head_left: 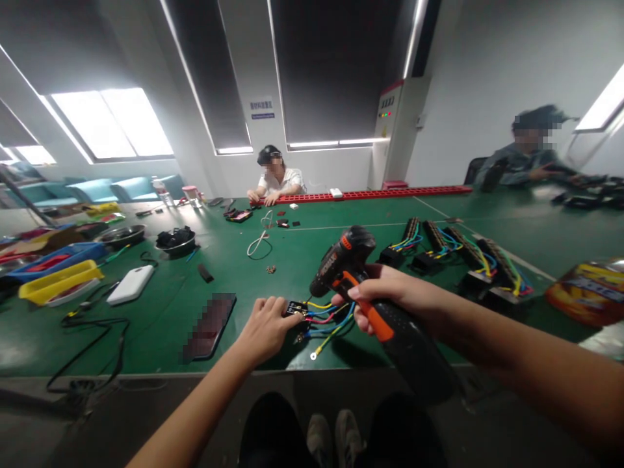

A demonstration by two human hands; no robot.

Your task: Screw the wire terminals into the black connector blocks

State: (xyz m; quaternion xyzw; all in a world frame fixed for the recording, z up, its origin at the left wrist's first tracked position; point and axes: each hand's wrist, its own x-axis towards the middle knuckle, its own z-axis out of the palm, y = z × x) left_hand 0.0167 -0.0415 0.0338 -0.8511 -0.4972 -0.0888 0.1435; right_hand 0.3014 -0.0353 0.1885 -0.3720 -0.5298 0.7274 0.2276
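A black and orange power drill (348, 260) is gripped in my right hand (383, 296), its bit pointing down at a small black terminal part (296, 308). My left hand (267, 325) has its fingers bent together against that part, holding it on the green table. Yellow, blue and red wires (326, 318) run from the part to the right, passing behind the drill. A yellow-green wire ends in a ring terminal (313, 355) near the table's front edge. The far ends of the wires are hidden by the drill and my right hand.
Wired black assemblies (439, 244) lie at the right, beside an orange packet (589, 292). A phone (212, 325), a white box (130, 285), a yellow tray (61, 283) and a metal bowl (175, 242) are at the left. Two people sit across the table (234, 260).
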